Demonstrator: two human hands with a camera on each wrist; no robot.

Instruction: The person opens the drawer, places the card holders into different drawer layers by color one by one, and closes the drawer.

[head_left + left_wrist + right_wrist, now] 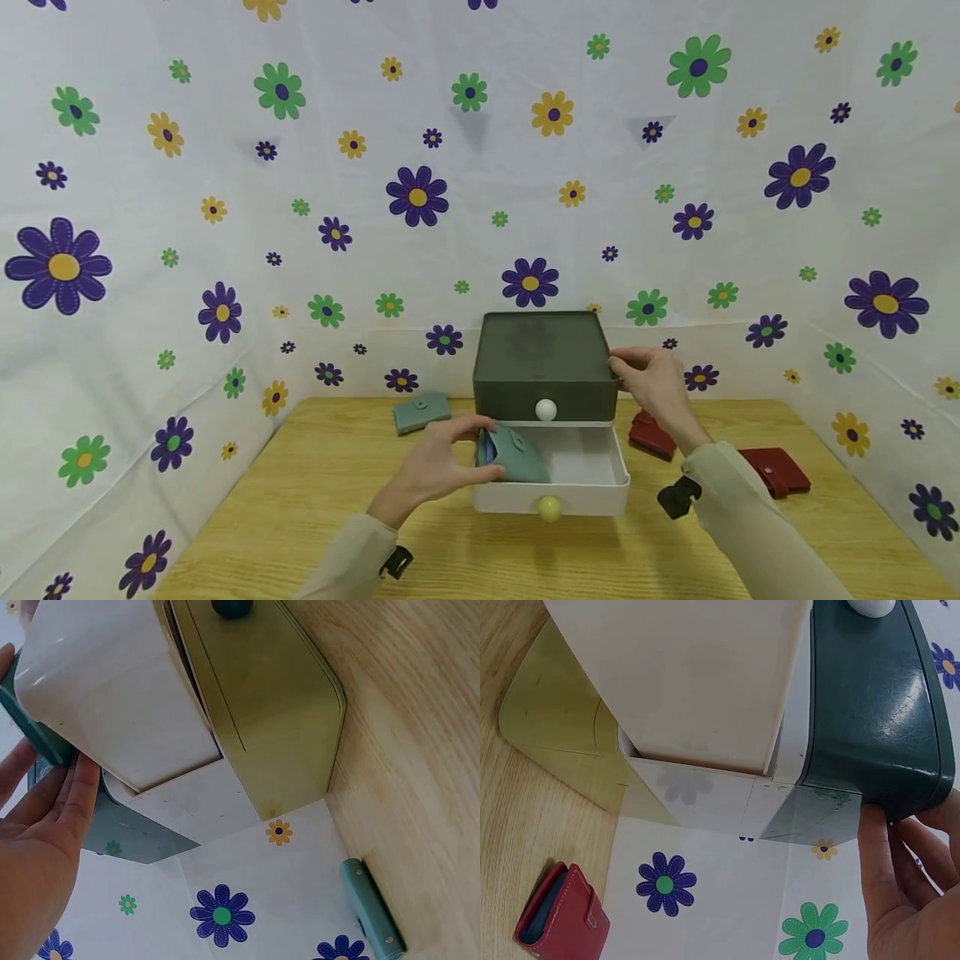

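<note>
risk: if the left hand (438,465), pinching the green wallet (521,458) between thumb and fingers, releases it tilted, it could catch under the dark green upper tier (543,350), whose edge the right hand (658,385) grips. the open white drawer (588,499) has the wallet at its left side; floor contact cannot be confirmed.

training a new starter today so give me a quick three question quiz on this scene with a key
1. Which hand is holding a green wallet?
2. Which drawer is pulled open?
a) the yellow drawer
b) the white drawer
c) the dark green drawer
3. True or false: two red wallets lie on the table to the right of the drawer unit.

Key: 1. The left hand. 2. b. 3. True.
</note>
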